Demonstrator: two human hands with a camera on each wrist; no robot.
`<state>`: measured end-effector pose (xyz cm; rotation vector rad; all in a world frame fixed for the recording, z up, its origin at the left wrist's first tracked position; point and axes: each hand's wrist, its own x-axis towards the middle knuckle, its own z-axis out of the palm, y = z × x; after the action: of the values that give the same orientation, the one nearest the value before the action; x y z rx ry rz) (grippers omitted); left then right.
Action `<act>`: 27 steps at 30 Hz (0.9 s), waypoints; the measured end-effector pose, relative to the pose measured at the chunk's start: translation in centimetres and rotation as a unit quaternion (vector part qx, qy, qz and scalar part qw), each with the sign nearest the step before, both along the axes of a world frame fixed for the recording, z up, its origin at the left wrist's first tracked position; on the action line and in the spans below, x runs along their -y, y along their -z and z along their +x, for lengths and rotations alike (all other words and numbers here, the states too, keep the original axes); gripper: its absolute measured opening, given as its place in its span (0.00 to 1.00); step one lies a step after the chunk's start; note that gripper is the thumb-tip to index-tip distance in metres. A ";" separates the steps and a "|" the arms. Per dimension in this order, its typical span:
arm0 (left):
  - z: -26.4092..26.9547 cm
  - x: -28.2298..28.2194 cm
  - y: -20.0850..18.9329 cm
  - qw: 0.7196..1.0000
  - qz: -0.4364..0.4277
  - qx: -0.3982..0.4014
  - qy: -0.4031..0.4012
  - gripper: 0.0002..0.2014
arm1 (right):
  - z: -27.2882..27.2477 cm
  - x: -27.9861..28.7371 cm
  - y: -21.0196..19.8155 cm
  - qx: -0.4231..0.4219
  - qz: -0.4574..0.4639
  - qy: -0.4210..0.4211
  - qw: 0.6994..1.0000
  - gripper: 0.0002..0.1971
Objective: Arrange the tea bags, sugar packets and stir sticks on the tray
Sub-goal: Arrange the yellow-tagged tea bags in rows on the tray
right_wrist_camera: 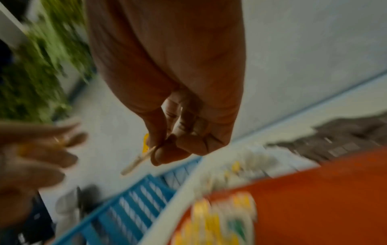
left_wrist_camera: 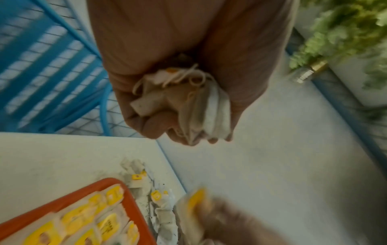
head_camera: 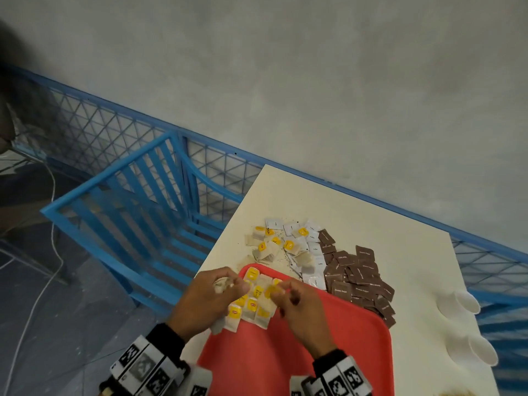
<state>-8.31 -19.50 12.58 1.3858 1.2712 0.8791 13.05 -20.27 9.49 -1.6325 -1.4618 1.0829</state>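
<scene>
A: Start with the big things. What lies under the hands?

B: A pale tabletop, and on it a red tray, most of it bare. Both hands hover over the tray's far left corner.

A: And the supplies?

B: Beyond the right hand, a heap of brown sugar packets sits on the tabletop just past the tray's edge, with white sugar packets beside it. Ahead of both grips a loose scatter of tea bags waits on the tabletop. Directly beneath the grips, rows of tea bags with yellow tags already lie side by side in the tray's corner.

A: What do the hands hold?

B: The left hand has its fingers curled round a bunch of tea bags, strings tangled, as the left wrist view shows plainly. The right hand pinches a single tea bag by its edge between thumb and forefinger, a yellow tag peeking out behind the thumb.

A: Stir sticks?

B: I can't pick any out. Some white shapes lie well off to the right of the right hand, too washed out to name.

A: So which step is this?

B: Laying out tea bags, I'd judge; the sugar looks untouched. The next move likely calls for setting the pinched bag flat beside the rows, tag up, without disturbing its neighbours, then drawing another from the left hand's bunch without snagging strings.
</scene>
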 end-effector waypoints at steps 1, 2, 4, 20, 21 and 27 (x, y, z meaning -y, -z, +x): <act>-0.7 0.4 0.3 0.999 -0.019 0.013 -0.025 0.10 | -0.2 0.3 2.4 0.036 -0.038 0.001 0.999 0.04; -1.4 0.8 0.6 0.998 -0.034 0.023 -0.046 0.10 | -0.5 0.7 4.6 0.075 -0.076 -0.007 0.994 0.05; -2.6 1.4 1.1 0.996 -0.051 0.024 -0.066 0.11 | -1.3 1.2 8.0 0.133 -0.129 -0.023 0.982 0.11; -4.8 0.9 2.7 0.993 -0.098 -0.027 -0.064 0.17 | -4.9 0.3 10.7 0.130 -0.133 0.067 0.980 0.18; -4.7 0.7 2.8 0.993 -0.099 -0.022 -0.061 0.18 | -4.8 0.4 10.7 0.137 -0.128 0.063 0.980 0.18; -3.7 0.5 1.6 0.972 -0.176 0.137 -0.072 0.20 | -5.0 2.1 9.8 0.147 -0.120 -0.031 0.981 0.10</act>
<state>-12.00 -19.96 11.02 0.8704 1.2508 0.8588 8.04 -22.32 -0.27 -1.9974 -1.6284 1.1254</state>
